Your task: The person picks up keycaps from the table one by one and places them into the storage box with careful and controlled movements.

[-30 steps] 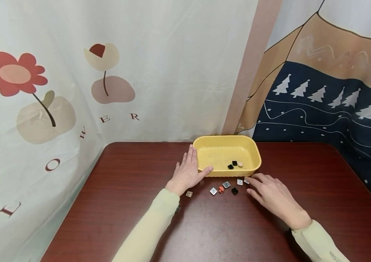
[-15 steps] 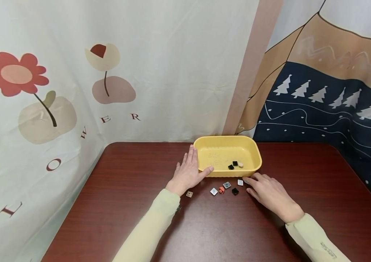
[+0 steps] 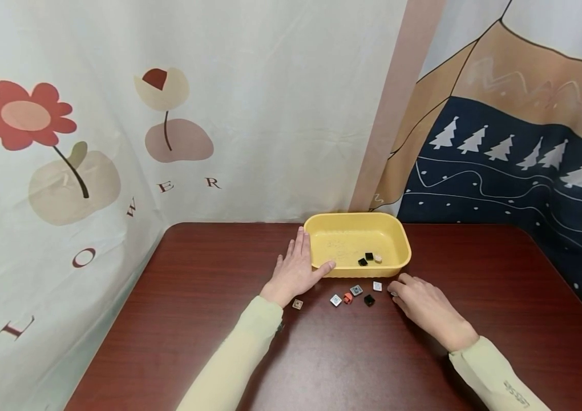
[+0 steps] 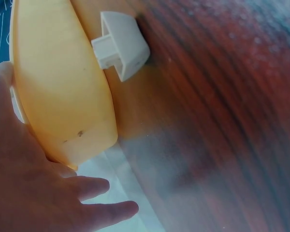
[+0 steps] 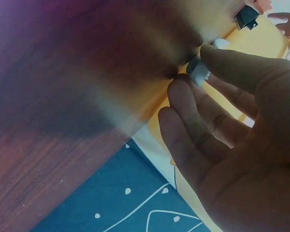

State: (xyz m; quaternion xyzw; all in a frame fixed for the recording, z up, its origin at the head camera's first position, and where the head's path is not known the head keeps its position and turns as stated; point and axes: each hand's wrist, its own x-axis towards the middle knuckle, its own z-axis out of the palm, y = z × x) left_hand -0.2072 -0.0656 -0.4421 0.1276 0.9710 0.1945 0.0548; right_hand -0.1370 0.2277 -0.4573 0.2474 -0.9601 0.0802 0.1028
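My left hand point(image 3: 293, 271) lies against the left side of the yellow basin point(image 3: 316, 270), its fingers straight along the wall and the thumb over the front rim. At the basin's front right corner, my right hand point(image 3: 427, 308) pinches a whitish keycap point(image 5: 198, 71) between thumb and fingers, just above or on the table. In front of the basin lie a white keycap point(image 3: 377, 286), a black keycap point(image 3: 369, 299), a grey keycap point(image 3: 356, 290), an orange keycap point(image 3: 348, 298) and another white keycap point(image 3: 335, 299). A beige keycap point(image 3: 298, 304) sits near my left wrist.
Inside the basin are two black keycaps point(image 3: 363, 262) and a cream keycap point(image 3: 378, 259). The dark red-brown table point(image 3: 209, 285) reaches back to a printed curtain point(image 3: 270, 114), close behind the basin.
My right hand has moved slightly left, then its fingertips have drawn back a little from the basin, and the keycap by its fingertips is now between them. The left hand stays put.
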